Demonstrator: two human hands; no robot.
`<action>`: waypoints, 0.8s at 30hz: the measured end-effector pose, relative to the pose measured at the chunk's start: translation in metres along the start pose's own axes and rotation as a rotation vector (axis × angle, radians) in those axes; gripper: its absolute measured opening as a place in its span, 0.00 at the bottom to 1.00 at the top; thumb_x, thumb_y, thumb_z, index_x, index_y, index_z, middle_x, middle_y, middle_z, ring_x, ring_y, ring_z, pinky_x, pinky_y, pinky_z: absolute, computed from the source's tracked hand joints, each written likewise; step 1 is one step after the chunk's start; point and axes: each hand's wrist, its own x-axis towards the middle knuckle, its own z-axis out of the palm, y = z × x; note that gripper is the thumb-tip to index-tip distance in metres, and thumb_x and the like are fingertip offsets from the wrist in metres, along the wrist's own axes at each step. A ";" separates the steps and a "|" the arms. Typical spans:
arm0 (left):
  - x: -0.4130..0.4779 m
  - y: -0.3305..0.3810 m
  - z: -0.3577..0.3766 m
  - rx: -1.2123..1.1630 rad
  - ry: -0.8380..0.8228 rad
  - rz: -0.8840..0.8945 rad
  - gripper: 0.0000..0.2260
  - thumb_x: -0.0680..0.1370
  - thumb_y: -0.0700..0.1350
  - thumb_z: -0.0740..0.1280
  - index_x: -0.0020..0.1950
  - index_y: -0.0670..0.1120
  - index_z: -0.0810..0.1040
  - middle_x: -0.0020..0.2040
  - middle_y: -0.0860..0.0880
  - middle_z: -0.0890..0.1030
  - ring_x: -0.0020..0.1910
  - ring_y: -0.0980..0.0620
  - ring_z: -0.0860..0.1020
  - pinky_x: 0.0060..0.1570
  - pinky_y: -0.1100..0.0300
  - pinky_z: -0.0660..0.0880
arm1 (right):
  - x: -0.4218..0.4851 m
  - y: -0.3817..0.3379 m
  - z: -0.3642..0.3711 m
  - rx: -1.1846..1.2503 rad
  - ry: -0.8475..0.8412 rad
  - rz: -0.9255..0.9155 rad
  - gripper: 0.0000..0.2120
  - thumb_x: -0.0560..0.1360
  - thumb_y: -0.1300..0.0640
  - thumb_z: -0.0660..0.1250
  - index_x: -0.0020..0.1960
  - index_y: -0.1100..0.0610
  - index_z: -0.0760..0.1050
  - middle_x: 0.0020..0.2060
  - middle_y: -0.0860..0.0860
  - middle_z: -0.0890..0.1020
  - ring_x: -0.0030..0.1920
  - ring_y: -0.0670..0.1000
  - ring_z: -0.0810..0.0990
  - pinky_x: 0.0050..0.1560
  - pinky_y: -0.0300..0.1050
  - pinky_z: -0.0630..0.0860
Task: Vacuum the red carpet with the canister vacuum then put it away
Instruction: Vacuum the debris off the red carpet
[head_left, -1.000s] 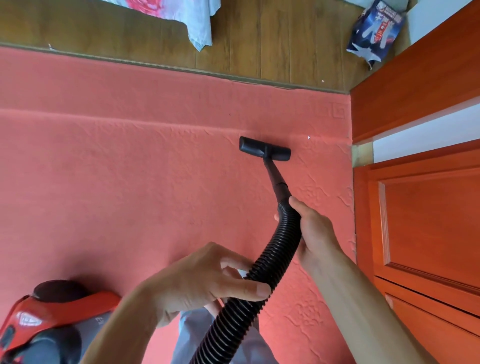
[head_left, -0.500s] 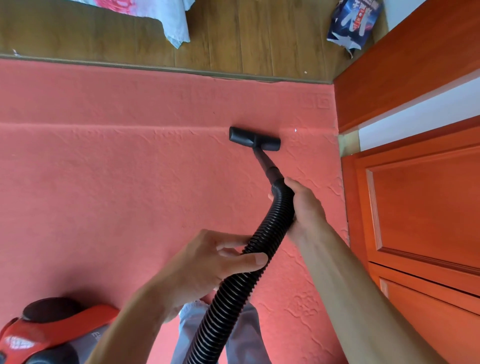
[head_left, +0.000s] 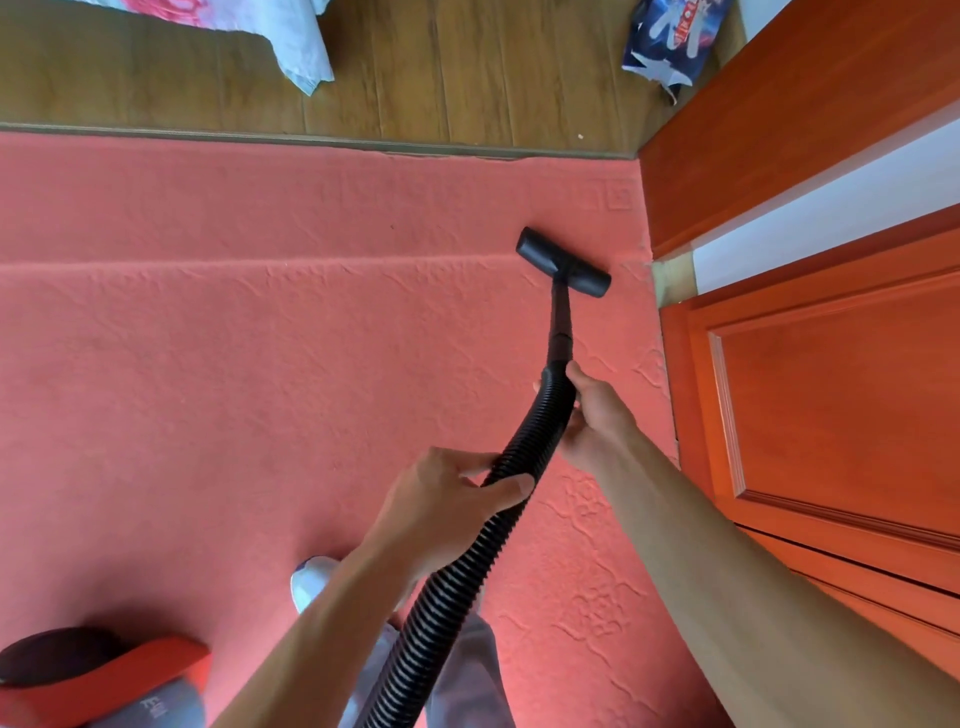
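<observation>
Quick count: one red carpet (head_left: 208, 389), one canister vacuum (head_left: 104, 680), and one black ribbed hose (head_left: 447, 587) with one flat nozzle (head_left: 563, 262) on the end. Two hands in shot, left hand (head_left: 441, 509) and right hand (head_left: 592, 415). On the wood floor (head_left: 467, 67) there's one blue printed packet (head_left: 670, 36) and one white-and-pink cloth (head_left: 291, 36). Two orange wood panels on the right: upper panel (head_left: 805, 130), lower panel (head_left: 841, 415). One foot (head_left: 311, 582) in white too.

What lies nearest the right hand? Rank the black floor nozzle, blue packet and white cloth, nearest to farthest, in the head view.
1. The black floor nozzle, on the red carpet just ahead of the right hand gripping the hose.
2. The blue packet, on the wood floor, far right corner.
3. The white cloth, on the wood floor, far left.
</observation>
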 end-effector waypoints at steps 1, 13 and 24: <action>0.008 0.000 0.006 0.005 0.033 0.002 0.07 0.76 0.57 0.71 0.53 0.64 0.84 0.36 0.51 0.87 0.33 0.54 0.84 0.40 0.56 0.81 | 0.010 -0.002 0.003 0.002 0.014 -0.008 0.11 0.79 0.52 0.66 0.53 0.60 0.76 0.45 0.56 0.79 0.38 0.52 0.78 0.38 0.42 0.75; 0.005 0.015 0.009 -0.058 -0.022 -0.061 0.11 0.73 0.54 0.76 0.55 0.60 0.84 0.38 0.53 0.87 0.35 0.58 0.85 0.30 0.70 0.75 | 0.007 -0.014 -0.014 -0.073 -0.077 0.011 0.10 0.79 0.52 0.65 0.54 0.59 0.76 0.45 0.55 0.80 0.38 0.49 0.78 0.34 0.41 0.75; -0.060 0.002 0.030 0.192 -0.284 -0.222 0.06 0.73 0.54 0.75 0.48 0.58 0.88 0.41 0.47 0.87 0.36 0.56 0.83 0.36 0.66 0.76 | -0.053 0.062 -0.097 0.098 0.010 0.140 0.08 0.79 0.56 0.64 0.49 0.61 0.77 0.40 0.54 0.80 0.40 0.50 0.78 0.40 0.42 0.74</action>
